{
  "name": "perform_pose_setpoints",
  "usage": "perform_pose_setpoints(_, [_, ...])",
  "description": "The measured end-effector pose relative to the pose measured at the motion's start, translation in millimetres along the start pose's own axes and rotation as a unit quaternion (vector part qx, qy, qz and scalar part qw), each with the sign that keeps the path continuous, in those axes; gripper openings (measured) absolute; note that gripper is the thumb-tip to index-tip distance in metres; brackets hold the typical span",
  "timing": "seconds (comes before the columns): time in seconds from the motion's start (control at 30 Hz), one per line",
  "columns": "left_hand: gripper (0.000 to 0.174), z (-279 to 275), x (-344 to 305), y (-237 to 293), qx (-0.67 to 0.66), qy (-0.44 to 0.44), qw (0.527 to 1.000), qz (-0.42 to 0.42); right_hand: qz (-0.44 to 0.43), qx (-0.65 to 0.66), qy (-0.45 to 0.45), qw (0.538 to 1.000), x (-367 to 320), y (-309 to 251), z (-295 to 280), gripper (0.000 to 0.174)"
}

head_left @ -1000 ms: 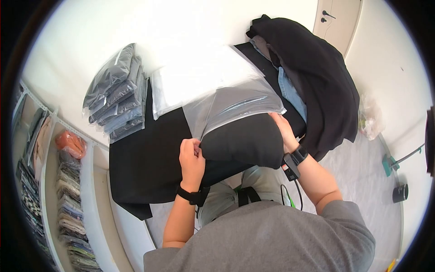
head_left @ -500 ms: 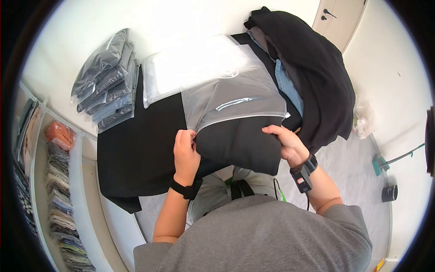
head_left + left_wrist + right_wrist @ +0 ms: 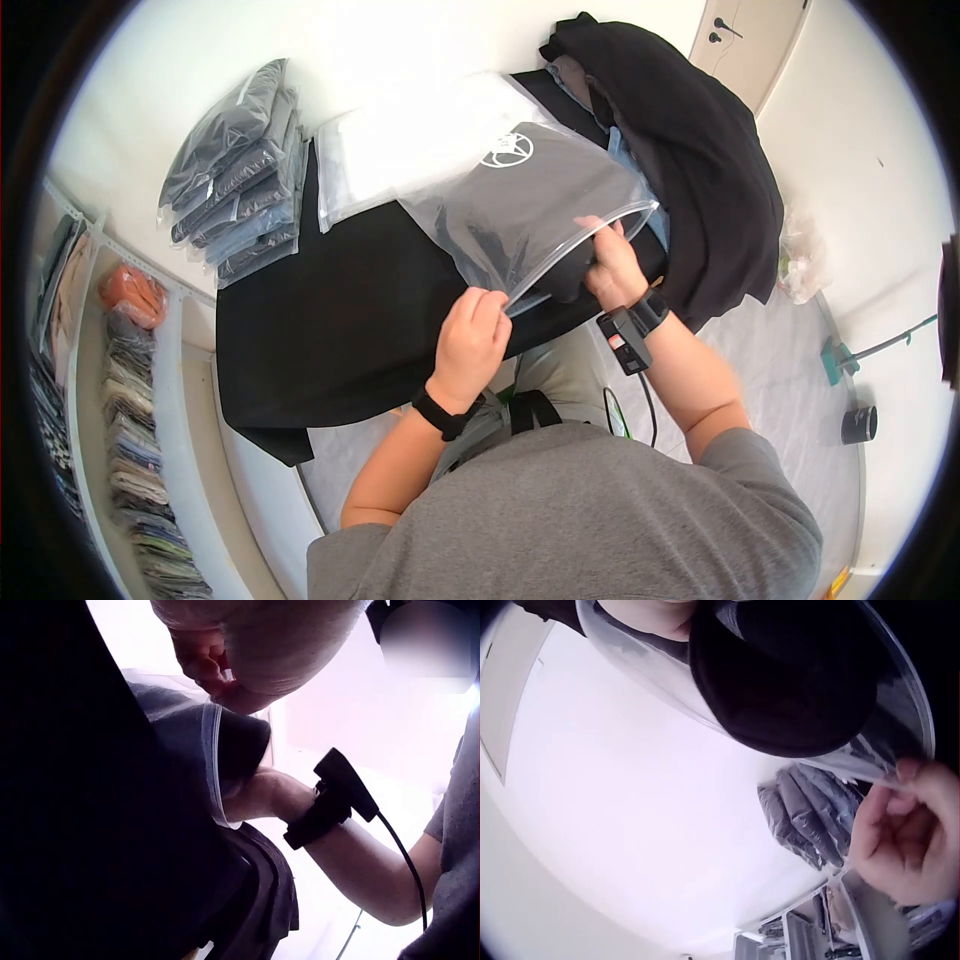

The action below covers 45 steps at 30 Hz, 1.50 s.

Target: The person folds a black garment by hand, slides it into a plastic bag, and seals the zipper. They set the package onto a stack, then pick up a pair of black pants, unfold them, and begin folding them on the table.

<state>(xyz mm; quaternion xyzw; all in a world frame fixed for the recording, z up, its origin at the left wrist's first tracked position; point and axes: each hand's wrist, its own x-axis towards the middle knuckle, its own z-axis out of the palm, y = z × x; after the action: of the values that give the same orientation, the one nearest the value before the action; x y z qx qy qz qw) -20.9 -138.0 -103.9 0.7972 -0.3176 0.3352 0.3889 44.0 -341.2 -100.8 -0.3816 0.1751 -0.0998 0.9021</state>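
Observation:
A clear zip bag with a white round print lies slanted on the black-covered table, its mouth towards the person. My left hand pinches the near left corner of that mouth between thumb and fingers. Inside the bag is a folded black garment, whose rounded fold shows in the right wrist view. My right hand reaches into the mouth near its right end, gripping the garment, with some fingers seen through the film. In the left wrist view the zip edge curves around the right wrist.
Flat clear bags lie behind the work. Several bagged garments are stacked at the table's left. Black clothing is heaped on the right, over some blue denim. Shelves of wrapped clothes stand on the far left.
The garment has gone deeper into the bag, and the bag has turned so its mouth slants. My left hand moved right; my right hand moved from the garment's outer edge into the mouth.

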Motion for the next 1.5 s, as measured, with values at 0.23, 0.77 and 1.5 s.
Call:
perform_pose_setpoints(0.23, [0.019,-11.7,-2.1,9.2,0.064,0.040,0.996,-0.046,0.175,0.039,-0.150,0.972,-24.0,0.7,26.5,0.032])
perform_pose_setpoints(0.77, [0.053,42.0,-28.8,17.8,0.215,-0.183,0.959,0.008,0.240,0.121,-0.272,0.924,28.9,34.3,44.9,0.034])
perform_pose_setpoints(1.5, [0.048,23.0,-24.1,12.6,0.106,-0.188,0.976,0.005,0.183,-0.144,-0.216,0.948,104.5,68.0,77.2,0.041])
